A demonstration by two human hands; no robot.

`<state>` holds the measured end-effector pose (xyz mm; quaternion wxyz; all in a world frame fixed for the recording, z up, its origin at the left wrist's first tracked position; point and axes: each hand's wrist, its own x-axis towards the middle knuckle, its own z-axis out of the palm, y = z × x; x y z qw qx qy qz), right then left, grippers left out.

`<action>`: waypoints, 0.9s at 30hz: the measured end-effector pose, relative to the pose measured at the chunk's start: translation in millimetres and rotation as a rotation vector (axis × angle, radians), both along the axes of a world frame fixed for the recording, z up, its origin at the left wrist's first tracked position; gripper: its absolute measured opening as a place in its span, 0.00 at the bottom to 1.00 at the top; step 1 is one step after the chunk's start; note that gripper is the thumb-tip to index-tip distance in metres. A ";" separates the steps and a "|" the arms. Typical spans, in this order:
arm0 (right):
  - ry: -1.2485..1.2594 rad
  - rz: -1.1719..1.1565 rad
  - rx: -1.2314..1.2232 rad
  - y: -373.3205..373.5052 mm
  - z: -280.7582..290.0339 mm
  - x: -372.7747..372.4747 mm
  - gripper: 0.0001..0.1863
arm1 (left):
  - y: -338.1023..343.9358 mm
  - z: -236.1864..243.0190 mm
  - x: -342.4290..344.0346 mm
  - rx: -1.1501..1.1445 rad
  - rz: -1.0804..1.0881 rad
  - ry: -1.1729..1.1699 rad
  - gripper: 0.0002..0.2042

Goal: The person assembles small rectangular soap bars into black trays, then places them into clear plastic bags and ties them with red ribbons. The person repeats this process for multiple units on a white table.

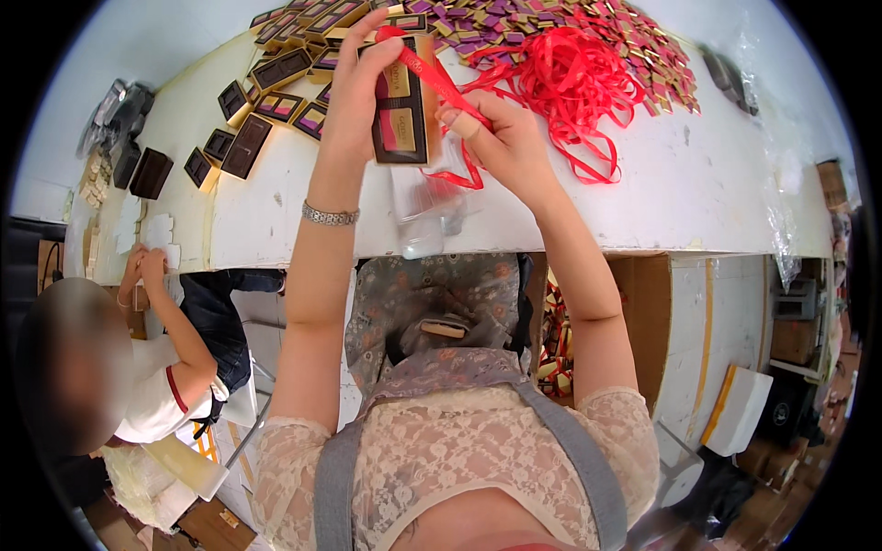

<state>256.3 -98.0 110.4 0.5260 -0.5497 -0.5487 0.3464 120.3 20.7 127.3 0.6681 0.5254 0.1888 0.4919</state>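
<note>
My left hand grips a small dark-brown and gold chocolate box in clear wrap, held up over the white table. Two wrapped pieces, pink and gold, show in the box's front. A red printed ribbon runs from my left thumb, at the top of the box, down to my right hand. The fingers of my right hand are pinched on this ribbon, with a tape-like wrap on one finger. Below the box a loose end of ribbon hangs over a clear plastic piece lying on the table.
A heap of red ribbon lies right of my hands. Behind it spread many small purple, red and gold pieces. Dark boxes are scattered at left. A co-worker's hands work at the table's left edge. An open carton stands below the table.
</note>
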 end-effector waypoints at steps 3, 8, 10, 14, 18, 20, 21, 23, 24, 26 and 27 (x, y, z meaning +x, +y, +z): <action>-0.357 0.164 0.557 2.0 -16.4 0.2 0.09 | -6.3 -6.8 -14.8 -0.240 -0.093 -0.101 0.22; -0.173 -0.001 0.201 -11.0 -31.4 -7.8 0.11 | -11.7 -8.7 -32.7 -0.270 -0.043 -0.189 0.21; 0.107 0.142 0.122 -7.0 -36.7 -13.0 0.10 | -16.4 -7.6 -40.6 -0.317 -0.073 -0.282 0.18; 0.469 0.334 0.267 4.4 -54.5 -28.2 0.10 | -31.0 -4.0 -50.5 -0.420 0.019 -0.303 0.14; 0.543 0.392 0.305 -2.3 -55.7 -52.0 0.18 | -43.2 -4.6 -55.9 -0.227 0.125 -0.205 0.17; 0.699 0.478 0.336 -1.7 -57.5 -50.7 0.17 | -53.0 -5.7 -58.2 -0.061 0.132 -0.216 0.24; 0.776 0.520 0.353 -1.3 -57.5 -48.9 0.16 | -55.2 -5.5 -57.4 0.023 0.133 -0.221 0.29; 0.670 0.569 0.207 -7.1 -57.5 -39.1 0.13 | -54.2 2.6 -70.9 0.038 0.022 -0.163 0.36; 0.619 0.593 0.130 -11.2 -56.6 -35.2 0.11 | -52.9 3.7 -74.0 0.002 -0.020 -0.171 0.35; 0.463 0.538 0.310 -13.1 -44.6 -29.8 0.08 | -48.6 2.4 -74.6 -0.031 -0.062 -0.171 0.33; 0.385 0.511 0.400 -12.1 -37.2 -27.2 0.06 | -45.8 0.4 -74.1 -0.027 -0.062 -0.163 0.31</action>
